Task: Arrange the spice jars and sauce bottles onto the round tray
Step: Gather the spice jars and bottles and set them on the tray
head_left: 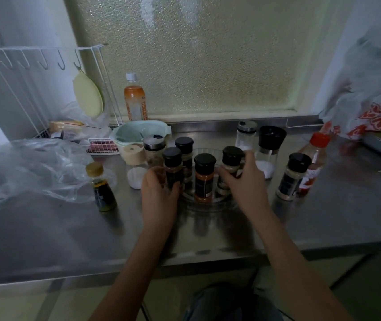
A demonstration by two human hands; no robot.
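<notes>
A clear round tray (208, 203) lies on the steel counter in front of me. Several black-capped spice jars stand on it. An orange-filled jar (204, 179) is at the front middle, another jar (185, 156) at the back. My left hand (159, 191) grips a dark jar (173, 169) on the tray's left side. My right hand (246, 181) grips a pale jar (231, 165) on its right side. Off the tray stand a black-capped jar (292, 177), a red-capped sauce bottle (313, 161), a gold-capped dark bottle (102, 187) and two glass shakers (245, 137), (153, 151).
A black-topped grinder (269, 149) with white contents stands right of the tray. A mint bowl (140, 132), a tan-lidded jar (133, 154), a wire rack (45, 72) and an orange drink bottle (135, 100) sit at the back left. Plastic bags lie at the far left (29, 167) and right (370, 89).
</notes>
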